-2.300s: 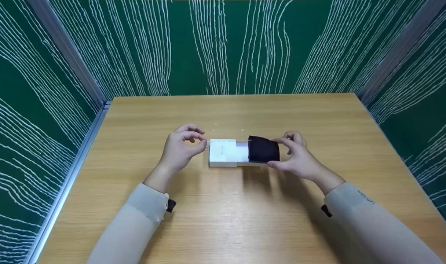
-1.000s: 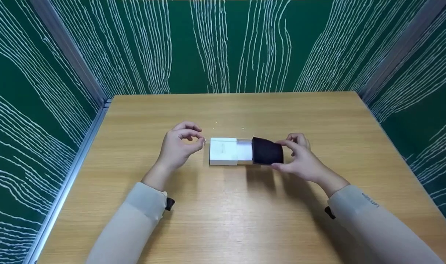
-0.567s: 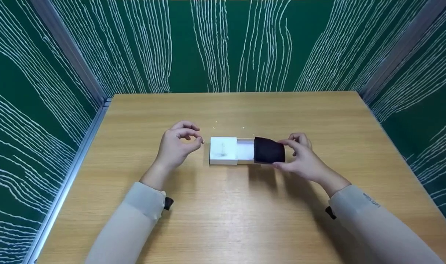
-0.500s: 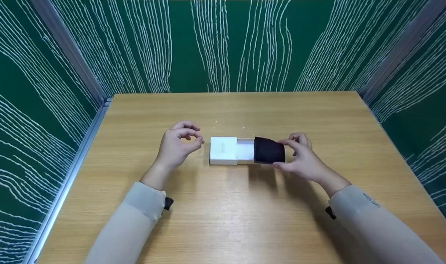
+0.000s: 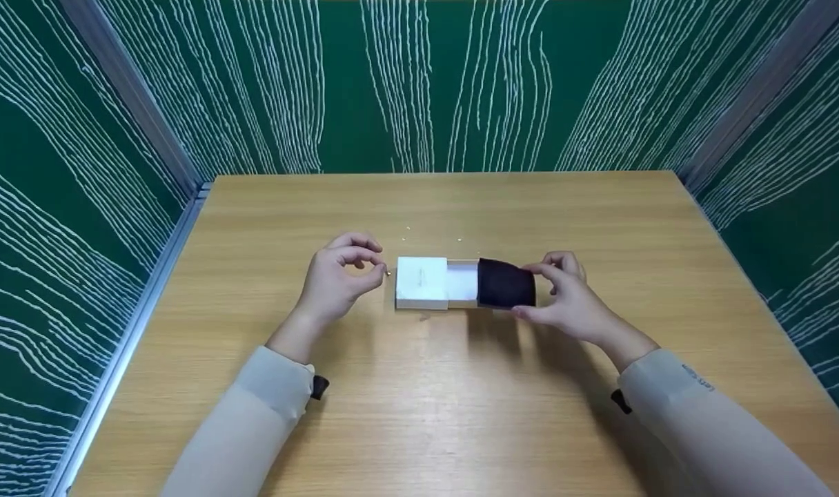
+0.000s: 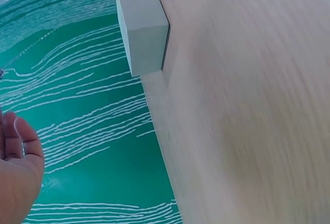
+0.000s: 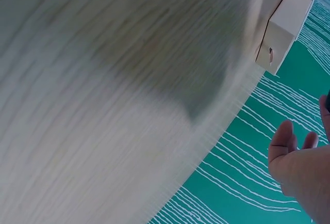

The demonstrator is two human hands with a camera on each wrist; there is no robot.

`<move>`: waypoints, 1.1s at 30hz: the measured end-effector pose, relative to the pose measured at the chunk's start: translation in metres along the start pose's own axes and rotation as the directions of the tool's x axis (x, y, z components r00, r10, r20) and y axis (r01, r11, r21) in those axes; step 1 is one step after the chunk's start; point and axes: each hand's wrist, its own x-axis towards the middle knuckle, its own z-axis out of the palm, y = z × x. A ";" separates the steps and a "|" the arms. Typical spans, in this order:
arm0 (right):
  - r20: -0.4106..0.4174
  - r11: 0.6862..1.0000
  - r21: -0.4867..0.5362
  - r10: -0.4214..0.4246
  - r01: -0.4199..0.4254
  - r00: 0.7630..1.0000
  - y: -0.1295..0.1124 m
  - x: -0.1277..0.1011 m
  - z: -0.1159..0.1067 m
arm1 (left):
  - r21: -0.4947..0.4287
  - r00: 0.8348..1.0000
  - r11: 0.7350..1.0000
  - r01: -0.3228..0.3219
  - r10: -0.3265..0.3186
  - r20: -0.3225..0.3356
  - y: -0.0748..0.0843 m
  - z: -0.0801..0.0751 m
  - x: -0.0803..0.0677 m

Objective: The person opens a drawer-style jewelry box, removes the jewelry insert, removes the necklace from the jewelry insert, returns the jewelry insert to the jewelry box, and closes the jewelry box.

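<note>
My left hand [image 5: 340, 279] pinches the end of a thin chain between thumb and forefinger, a small shiny bit [image 5: 388, 273] showing at the fingertips. In the left wrist view the fine chain [image 6: 31, 48] slants up from this hand [image 6: 20, 167]. My right hand [image 5: 564, 293] grips a black, slightly curved pad [image 5: 506, 283] by its right edge, raised above the table. Between the hands lies a white drawer box [image 5: 421, 279], its pale tray [image 5: 462, 281] slid partly out to the right beneath the pad. The chain's far end is hard to make out.
The box rests on a light wooden table [image 5: 419, 400]. Several tiny pale specks [image 5: 459, 240] lie behind it. Green panels [image 5: 454, 86] with white wavy lines stand around the back and sides, joined by grey metal posts [image 5: 126, 90].
The black pad and right hand have shifted slightly right since the earliest frame. My left hand drew back a little left, then came slightly right again. The box stays put.
</note>
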 end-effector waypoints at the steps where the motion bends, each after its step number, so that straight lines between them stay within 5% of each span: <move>1: 0.000 1.000 0.002 0.001 -0.001 1.000 0.000 0.000 0.001 | -0.002 1.000 1.000 0.000 0.000 0.007 0.000 0.001 -0.001; 33: 0.012 1.000 0.014 0.007 -0.007 1.000 -0.001 0.002 0.006 | -0.024 0.993 0.999 0.022 -0.019 0.119 -0.024 0.024 -0.008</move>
